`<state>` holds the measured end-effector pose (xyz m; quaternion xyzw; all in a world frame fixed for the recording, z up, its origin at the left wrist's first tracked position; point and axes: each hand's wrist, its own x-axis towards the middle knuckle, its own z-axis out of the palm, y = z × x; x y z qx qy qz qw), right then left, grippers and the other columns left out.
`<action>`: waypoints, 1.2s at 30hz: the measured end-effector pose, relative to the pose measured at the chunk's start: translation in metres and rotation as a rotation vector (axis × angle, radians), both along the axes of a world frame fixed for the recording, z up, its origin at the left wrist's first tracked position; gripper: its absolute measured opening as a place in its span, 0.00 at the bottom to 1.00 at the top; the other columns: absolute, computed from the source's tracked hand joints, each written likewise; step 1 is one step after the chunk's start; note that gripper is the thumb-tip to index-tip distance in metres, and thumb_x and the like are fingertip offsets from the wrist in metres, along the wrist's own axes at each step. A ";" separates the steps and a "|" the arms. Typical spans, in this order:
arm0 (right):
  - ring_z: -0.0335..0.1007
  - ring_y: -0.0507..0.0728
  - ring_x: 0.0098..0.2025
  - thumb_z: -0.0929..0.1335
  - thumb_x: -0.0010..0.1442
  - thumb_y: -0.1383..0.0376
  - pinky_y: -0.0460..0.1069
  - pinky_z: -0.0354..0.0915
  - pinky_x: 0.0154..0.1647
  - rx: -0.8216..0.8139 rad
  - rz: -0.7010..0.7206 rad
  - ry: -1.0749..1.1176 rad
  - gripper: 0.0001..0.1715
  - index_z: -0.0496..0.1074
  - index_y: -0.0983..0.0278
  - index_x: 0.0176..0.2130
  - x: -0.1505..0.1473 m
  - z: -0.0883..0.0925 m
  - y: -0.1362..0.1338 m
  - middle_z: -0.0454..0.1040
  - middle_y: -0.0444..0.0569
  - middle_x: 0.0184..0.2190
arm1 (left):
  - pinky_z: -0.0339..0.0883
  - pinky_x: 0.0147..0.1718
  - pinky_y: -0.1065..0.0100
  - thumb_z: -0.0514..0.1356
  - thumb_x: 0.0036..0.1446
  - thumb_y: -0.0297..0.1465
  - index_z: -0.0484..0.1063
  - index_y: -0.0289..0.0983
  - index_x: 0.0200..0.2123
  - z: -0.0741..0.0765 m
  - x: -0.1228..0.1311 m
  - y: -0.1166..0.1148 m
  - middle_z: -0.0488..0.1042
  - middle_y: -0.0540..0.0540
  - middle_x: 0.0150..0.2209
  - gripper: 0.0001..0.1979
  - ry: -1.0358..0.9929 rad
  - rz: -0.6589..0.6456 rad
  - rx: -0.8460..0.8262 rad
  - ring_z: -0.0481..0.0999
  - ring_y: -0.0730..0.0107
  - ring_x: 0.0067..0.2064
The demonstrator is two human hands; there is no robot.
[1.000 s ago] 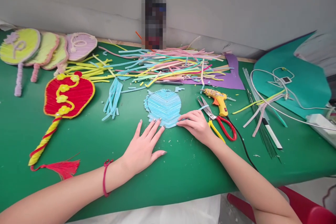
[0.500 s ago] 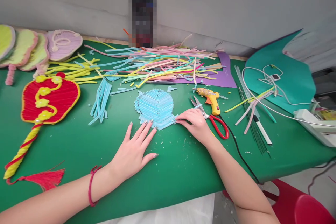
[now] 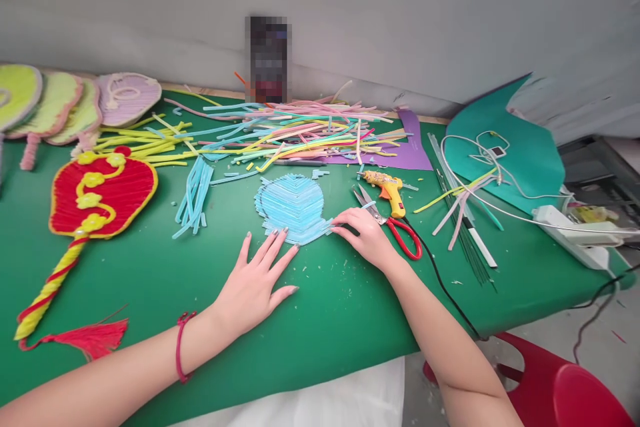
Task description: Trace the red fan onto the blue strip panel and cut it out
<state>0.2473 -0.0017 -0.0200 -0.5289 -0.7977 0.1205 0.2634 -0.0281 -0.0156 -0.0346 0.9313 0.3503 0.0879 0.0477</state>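
A light blue fan-shaped piece (image 3: 293, 205) made of pipe-cleaner strips lies flat on the green table (image 3: 330, 313). My left hand (image 3: 257, 280) rests flat on the table, fingers spread, its fingertips at the near edge of the blue piece. My right hand (image 3: 363, 235) lies palm down at the piece's right near edge, fingers stretched toward it and touching it. Neither hand holds anything. Red-handled scissors (image 3: 395, 223) lie just right of my right hand, with a yellow glue gun (image 3: 385, 187) behind them.
A pile of coloured strips (image 3: 295, 130) fills the back of the table. A red and yellow fan with a tassel (image 3: 95, 203) lies at the left, pastel fans (image 3: 75, 103) behind it. Teal sheet (image 3: 505, 147), cables and a power strip (image 3: 575, 230) sit right. A red stool (image 3: 565, 387) stands below.
The view has swung a little to the right and down. Both hands stay at the blue piece, almost unmoved.
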 end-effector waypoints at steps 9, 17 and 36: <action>0.70 0.57 0.43 0.65 0.64 0.60 0.52 0.61 0.43 0.034 0.059 -0.292 0.10 0.73 0.63 0.40 0.034 0.005 -0.029 0.76 0.51 0.39 | 0.42 0.62 0.40 0.44 0.64 0.48 0.58 0.41 0.64 -0.001 -0.001 0.000 0.52 0.38 0.67 0.30 0.009 -0.007 -0.011 0.55 0.52 0.66; 0.69 0.52 0.36 0.64 0.66 0.65 0.49 0.60 0.39 0.021 0.166 -0.297 0.10 0.71 0.63 0.33 0.007 0.013 -0.056 0.74 0.47 0.31 | 0.40 0.63 0.41 0.45 0.64 0.47 0.58 0.42 0.64 -0.002 -0.001 -0.001 0.53 0.39 0.67 0.29 -0.027 0.000 0.015 0.56 0.52 0.66; 0.69 0.54 0.42 0.60 0.67 0.72 0.50 0.60 0.42 0.243 0.220 -0.318 0.13 0.72 0.65 0.41 -0.030 -0.007 -0.010 0.77 0.51 0.37 | 0.36 0.64 0.41 0.45 0.64 0.48 0.55 0.35 0.65 -0.005 -0.003 -0.001 0.55 0.37 0.66 0.32 -0.046 -0.015 0.035 0.55 0.53 0.66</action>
